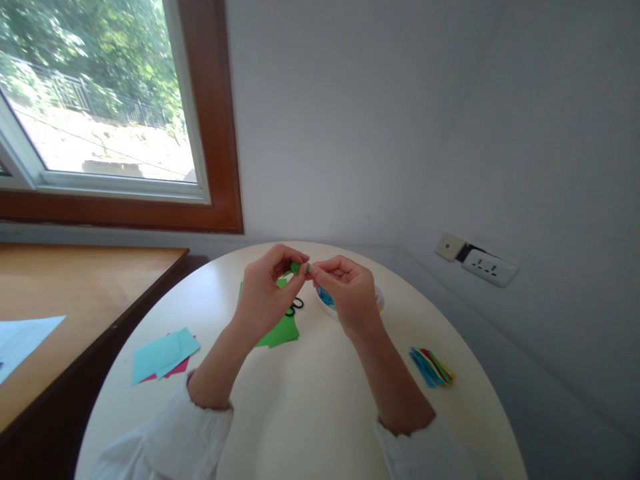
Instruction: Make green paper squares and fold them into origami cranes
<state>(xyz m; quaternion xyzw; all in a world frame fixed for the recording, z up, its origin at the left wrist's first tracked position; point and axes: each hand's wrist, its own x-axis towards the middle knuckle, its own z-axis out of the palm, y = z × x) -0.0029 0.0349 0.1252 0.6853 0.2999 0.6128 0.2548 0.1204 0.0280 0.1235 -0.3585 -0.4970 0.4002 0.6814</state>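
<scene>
Above the far half of the round table, my left hand (265, 293) pinches a small piece of green paper (295, 267) between thumb and fingers. My right hand (351, 290) is closed too, its fingertips meeting the green paper's right end. Whether the piece is folded or rolled is too small to tell. Beneath the left hand lie green paper sheets (283, 332) with black-handled scissors (299, 303) on them, partly covered by the hand. A white dish (381, 298) with blue bits (325, 297) inside stands behind the right hand, which hides most of it.
Light blue sheets (165, 352) overlap pink paper (179, 367) at the left of the white table (310, 413). A bundle of coloured strips (433, 367) lies at the right. A wooden desk (90, 280) is on the left, and a wall socket (490, 267) on the right.
</scene>
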